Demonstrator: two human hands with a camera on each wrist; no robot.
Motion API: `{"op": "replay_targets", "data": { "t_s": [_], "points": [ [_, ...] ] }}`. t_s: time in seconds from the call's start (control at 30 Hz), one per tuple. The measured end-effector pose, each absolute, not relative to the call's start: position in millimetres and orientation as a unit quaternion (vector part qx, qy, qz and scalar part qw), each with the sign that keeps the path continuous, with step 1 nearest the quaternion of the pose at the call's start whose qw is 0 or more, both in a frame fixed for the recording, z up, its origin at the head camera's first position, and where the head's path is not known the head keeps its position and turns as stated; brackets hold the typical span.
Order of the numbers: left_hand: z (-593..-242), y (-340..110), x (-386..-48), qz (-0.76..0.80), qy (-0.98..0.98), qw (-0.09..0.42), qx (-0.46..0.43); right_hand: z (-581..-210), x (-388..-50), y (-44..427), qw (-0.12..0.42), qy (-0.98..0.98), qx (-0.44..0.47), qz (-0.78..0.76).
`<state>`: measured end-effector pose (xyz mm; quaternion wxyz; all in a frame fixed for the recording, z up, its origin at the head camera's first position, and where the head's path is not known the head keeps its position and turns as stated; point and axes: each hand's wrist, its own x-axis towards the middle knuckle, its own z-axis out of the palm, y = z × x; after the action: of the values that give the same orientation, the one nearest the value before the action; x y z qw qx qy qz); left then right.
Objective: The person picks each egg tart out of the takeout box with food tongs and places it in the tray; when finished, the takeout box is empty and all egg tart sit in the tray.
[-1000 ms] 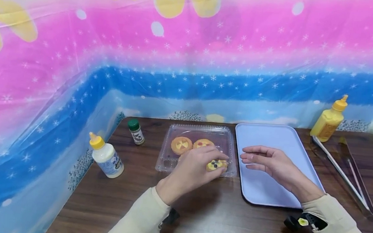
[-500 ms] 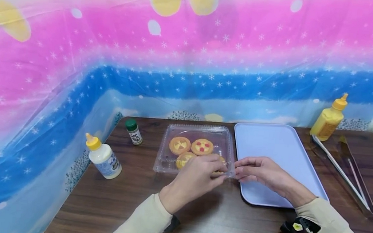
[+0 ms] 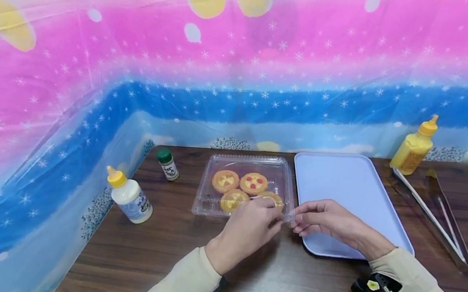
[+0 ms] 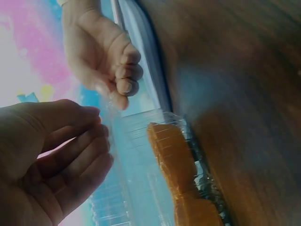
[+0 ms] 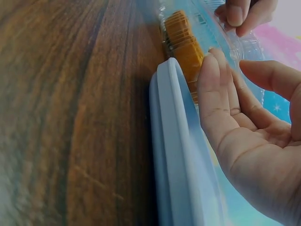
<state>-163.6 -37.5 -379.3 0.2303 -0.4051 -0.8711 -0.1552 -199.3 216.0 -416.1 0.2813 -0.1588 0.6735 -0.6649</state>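
Note:
A clear plastic clamshell container (image 3: 202, 198) with several round tarts (image 3: 234, 200) inside lies on the table in the head view. My left hand (image 3: 249, 232) is at its front right part, thumb and fingertips pinching the lid's edge. My right hand (image 3: 327, 222) is at the same corner, fingers bent, with thumb and fingertips on either side of the plastic rim. In the right wrist view, a gap shows between the right thumb (image 5: 270, 75) and the fingers. One tart has red spots on top; the front right one is partly hidden by my left hand.
A pale lavender tray (image 3: 339, 172) lies right of the container, partly under my right hand. Metal tongs (image 3: 430, 216) and a yellow squeeze bottle (image 3: 412, 151) are farther right. A white bottle (image 3: 132, 201) and a green-capped shaker (image 3: 168, 164) stand left. A patterned cloth (image 3: 237, 100) hangs behind.
My right hand has moved left and down from above the tray to the container's corner. My left hand has come down to the container's front edge. The container looks unmoved.

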Motion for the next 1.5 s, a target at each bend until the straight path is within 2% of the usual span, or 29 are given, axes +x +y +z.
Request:
{"op": "replay_targets", "data": {
  "t_s": [0.47, 0.77, 1.13, 1.5],
  "points": [
    [-389.7, -33.5, -163.8, -0.143, -0.863, 0.277, -0.398, -414.8, -195.3, 208.6, 0.304, 0.671, -0.16, -0.657],
    [-394.3, -29.9, -162.2, -0.113, -0.857, 0.315, -0.392, -415.0, -189.0, 200.3, 0.277, 0.683, -0.131, -0.663],
    [-395.1, -28.3, -162.8, -0.124, -0.858, 0.315, -0.386, -418.5, -183.0, 190.4, 0.224, 0.699, -0.111, -0.67],
    [-398.1, -23.1, -163.6, -0.107, -0.85, 0.346, -0.382, -419.6, -180.7, 189.2, 0.214, 0.706, -0.094, -0.668]
  ]
}}
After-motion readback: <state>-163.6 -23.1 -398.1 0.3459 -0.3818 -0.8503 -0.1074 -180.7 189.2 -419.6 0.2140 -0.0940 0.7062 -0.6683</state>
